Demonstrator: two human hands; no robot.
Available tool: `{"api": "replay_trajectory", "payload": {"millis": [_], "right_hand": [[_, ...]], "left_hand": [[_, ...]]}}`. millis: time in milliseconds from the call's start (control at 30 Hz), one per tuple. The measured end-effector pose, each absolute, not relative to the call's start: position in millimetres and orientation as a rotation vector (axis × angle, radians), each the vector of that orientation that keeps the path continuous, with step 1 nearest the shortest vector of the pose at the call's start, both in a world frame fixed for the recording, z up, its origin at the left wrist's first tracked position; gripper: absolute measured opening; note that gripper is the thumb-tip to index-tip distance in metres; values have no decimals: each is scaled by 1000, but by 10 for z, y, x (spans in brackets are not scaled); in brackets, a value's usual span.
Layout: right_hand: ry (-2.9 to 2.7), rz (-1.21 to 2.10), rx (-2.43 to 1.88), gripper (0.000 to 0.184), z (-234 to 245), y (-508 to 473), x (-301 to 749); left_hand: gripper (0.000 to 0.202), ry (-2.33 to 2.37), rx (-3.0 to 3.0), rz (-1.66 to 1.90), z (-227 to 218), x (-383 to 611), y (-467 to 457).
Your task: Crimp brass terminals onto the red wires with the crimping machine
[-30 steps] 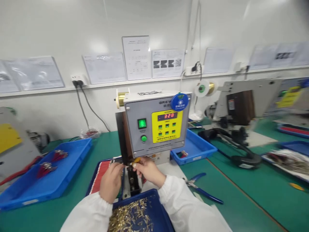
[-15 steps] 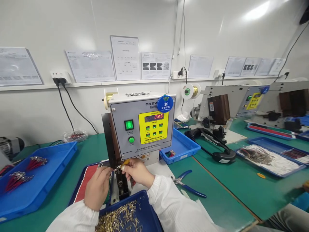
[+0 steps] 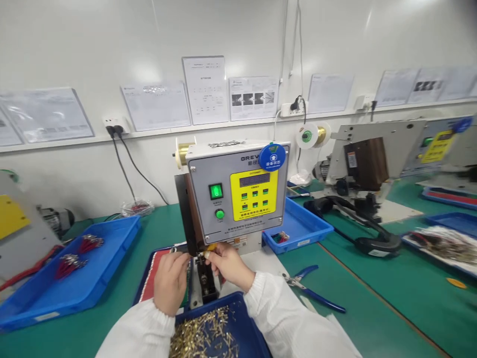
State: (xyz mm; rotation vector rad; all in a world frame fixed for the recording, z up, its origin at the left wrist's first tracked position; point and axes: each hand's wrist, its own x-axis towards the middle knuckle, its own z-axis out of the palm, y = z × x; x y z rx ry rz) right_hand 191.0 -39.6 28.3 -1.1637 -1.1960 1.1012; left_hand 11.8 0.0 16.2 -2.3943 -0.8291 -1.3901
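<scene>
Since the earlier frame, the view has swung slightly left and the red counter digits on the machine have gone dark. Both hands are at the mouth of one terminal crimping machine (image 3: 236, 191). The right hand (image 3: 229, 266) has its fingers pinched together on a small yellow-tipped piece (image 3: 210, 247). The left hand (image 3: 171, 283) is closed just beside it, its hold too small to tell. Nearest, one blue tray (image 3: 248, 323) holds many loose brass terminals (image 3: 203, 333). To the right lies one pair of blue-handled pliers (image 3: 313, 296). To the left, another blue tray (image 3: 122, 236) holds two red wire bundles (image 3: 80, 253).
</scene>
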Motion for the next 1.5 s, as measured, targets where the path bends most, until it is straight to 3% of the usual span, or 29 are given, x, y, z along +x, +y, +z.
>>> {"api": "replay_trajectory", "payload": {"millis": [1233, 1500], "right_hand": [[-1237, 1019, -1233, 13, 318, -462, 1866], [-1292, 770, -1288, 18, 203, -460, 1823]], "left_hand": [[16, -902, -2487, -1377, 145, 120, -66], [16, -936, -2470, -1392, 183, 124, -97]]}}
